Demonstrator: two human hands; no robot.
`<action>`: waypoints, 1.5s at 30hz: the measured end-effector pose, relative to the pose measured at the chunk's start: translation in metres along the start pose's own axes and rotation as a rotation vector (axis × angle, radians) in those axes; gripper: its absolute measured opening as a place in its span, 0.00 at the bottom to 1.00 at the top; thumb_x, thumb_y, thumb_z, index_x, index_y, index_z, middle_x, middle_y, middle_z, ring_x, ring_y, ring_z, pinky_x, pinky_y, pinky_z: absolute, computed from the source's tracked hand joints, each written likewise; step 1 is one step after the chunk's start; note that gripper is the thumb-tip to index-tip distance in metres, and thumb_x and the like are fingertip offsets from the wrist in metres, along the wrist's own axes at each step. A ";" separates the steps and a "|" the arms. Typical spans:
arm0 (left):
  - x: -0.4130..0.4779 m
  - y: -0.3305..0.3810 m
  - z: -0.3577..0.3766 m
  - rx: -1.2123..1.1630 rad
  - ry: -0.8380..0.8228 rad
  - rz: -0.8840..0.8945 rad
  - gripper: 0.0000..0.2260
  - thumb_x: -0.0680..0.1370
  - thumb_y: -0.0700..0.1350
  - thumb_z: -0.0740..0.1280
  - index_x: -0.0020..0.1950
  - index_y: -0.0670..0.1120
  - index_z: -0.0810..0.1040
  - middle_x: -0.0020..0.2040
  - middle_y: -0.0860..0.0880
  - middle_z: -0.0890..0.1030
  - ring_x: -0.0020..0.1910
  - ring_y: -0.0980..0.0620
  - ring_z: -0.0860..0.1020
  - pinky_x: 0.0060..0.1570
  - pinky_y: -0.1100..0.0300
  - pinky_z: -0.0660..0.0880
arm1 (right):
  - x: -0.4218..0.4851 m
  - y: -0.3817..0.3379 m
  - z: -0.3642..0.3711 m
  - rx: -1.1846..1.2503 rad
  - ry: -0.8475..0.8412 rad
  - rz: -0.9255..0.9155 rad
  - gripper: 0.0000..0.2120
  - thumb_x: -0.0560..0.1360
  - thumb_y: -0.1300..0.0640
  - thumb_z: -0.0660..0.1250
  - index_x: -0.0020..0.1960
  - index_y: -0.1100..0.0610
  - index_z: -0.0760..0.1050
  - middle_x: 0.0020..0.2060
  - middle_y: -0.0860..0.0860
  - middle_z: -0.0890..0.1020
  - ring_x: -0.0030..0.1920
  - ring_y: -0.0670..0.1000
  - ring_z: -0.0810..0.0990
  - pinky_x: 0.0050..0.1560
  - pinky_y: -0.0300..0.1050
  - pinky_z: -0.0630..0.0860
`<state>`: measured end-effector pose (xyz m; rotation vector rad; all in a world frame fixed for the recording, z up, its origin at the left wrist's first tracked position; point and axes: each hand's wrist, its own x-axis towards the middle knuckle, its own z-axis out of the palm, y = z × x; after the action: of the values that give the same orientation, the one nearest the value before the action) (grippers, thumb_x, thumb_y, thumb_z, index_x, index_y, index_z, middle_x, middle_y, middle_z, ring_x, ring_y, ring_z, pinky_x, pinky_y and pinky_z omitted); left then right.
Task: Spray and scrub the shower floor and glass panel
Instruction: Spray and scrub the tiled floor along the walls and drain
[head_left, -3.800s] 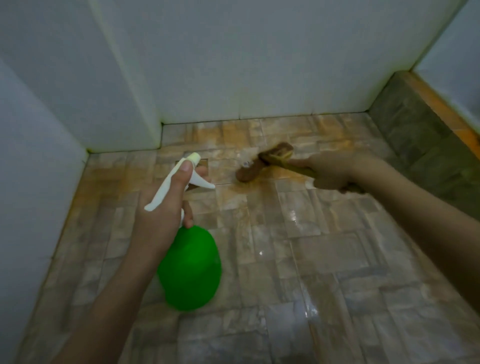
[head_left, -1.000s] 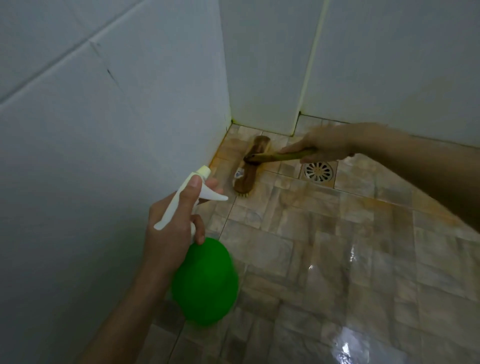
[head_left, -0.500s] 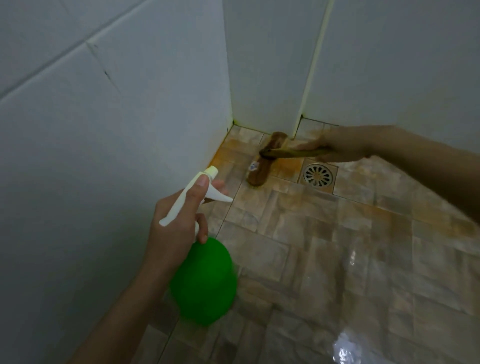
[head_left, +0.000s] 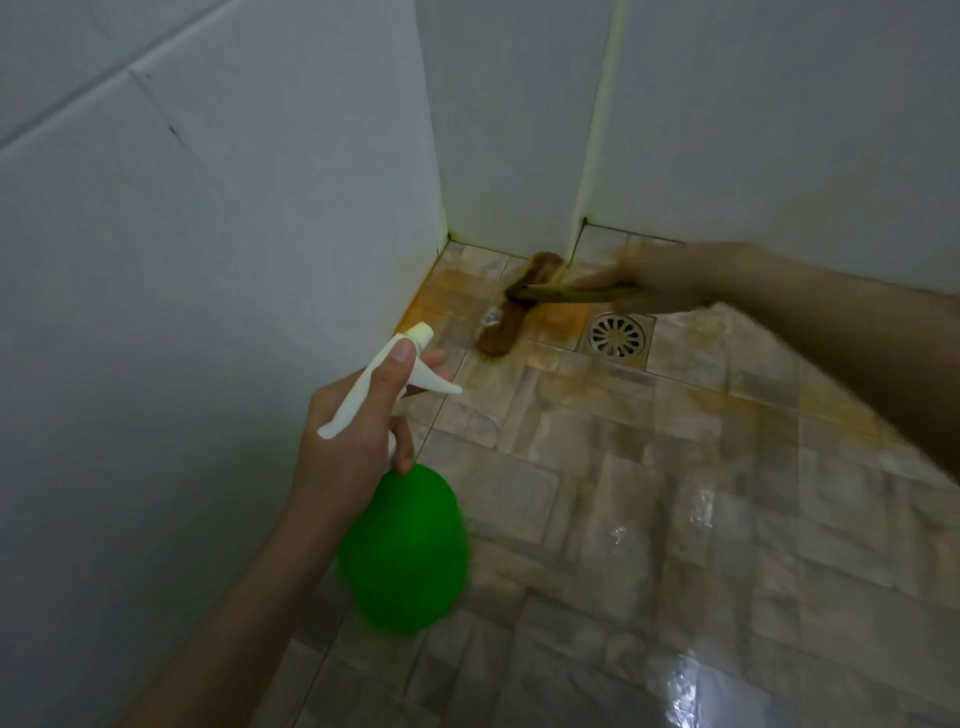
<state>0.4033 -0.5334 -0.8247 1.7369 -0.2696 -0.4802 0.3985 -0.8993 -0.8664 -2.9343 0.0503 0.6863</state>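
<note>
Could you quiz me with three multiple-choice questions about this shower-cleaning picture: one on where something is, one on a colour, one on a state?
1. The floor drain lies where?
A. right of the brush head
B. under the bottle
C. on the wall

2. The spray bottle body is:
A. red
B. green
C. clear

3. The brush is:
A. lying loose
B. hung up
C. held by its handle

Answers: 1 A, the grate sits just right of the bristles. 2 B, green body under a white trigger, in the left hand. 3 C, the right hand grips it.
</note>
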 end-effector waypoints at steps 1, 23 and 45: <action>-0.001 0.000 0.003 0.001 -0.005 -0.001 0.17 0.76 0.63 0.61 0.47 0.56 0.85 0.48 0.29 0.81 0.22 0.54 0.72 0.26 0.61 0.71 | 0.010 -0.020 0.002 -0.012 0.066 -0.003 0.24 0.81 0.52 0.58 0.73 0.36 0.59 0.42 0.47 0.76 0.44 0.52 0.77 0.48 0.49 0.74; -0.013 -0.002 0.000 -0.056 0.056 0.024 0.16 0.75 0.66 0.62 0.46 0.60 0.87 0.48 0.45 0.86 0.22 0.53 0.72 0.28 0.59 0.71 | -0.084 -0.009 0.022 0.141 0.005 0.093 0.26 0.80 0.57 0.61 0.70 0.35 0.55 0.38 0.42 0.75 0.37 0.46 0.74 0.42 0.44 0.68; -0.004 -0.010 -0.030 0.025 0.072 0.018 0.27 0.73 0.69 0.61 0.53 0.50 0.86 0.46 0.33 0.84 0.23 0.53 0.72 0.26 0.61 0.71 | 0.059 -0.068 0.009 0.062 0.234 -0.072 0.25 0.81 0.55 0.59 0.76 0.44 0.58 0.39 0.47 0.72 0.41 0.51 0.76 0.42 0.40 0.67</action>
<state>0.4124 -0.5037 -0.8289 1.7710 -0.2403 -0.4023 0.4517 -0.8310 -0.8922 -2.9241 -0.0110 0.3232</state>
